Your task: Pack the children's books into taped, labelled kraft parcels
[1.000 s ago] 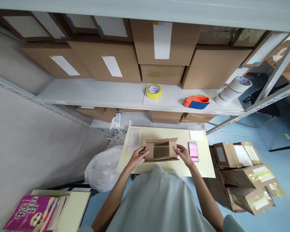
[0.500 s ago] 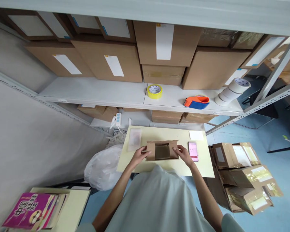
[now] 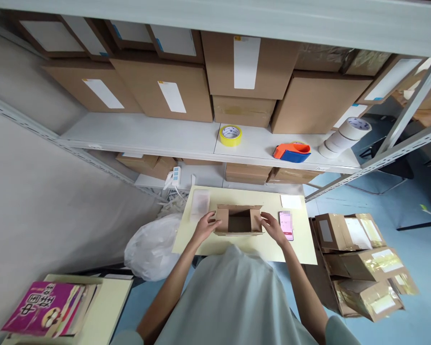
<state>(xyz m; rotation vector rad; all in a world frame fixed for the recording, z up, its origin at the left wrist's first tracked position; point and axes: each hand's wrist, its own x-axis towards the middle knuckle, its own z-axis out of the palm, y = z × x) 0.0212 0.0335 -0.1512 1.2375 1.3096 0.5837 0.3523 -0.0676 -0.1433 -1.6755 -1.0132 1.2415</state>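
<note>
Cardboard box (image 3: 255, 221) (oblong, stiff-flapped) sits between the hands (image 3: 203, 227) (image 3: 273, 229), both loosely uncurled.

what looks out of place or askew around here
The taped boxes on the floor at the right look untidy: they lie at uneven angles rather than squarely stacked. I see no spill, and the open cardboard box shows no obvious damage.

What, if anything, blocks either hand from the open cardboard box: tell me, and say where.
Nothing visible does. The left hand is at the left end of the open cardboard box, the right hand at its right end; the phone lies off to the right.
</note>
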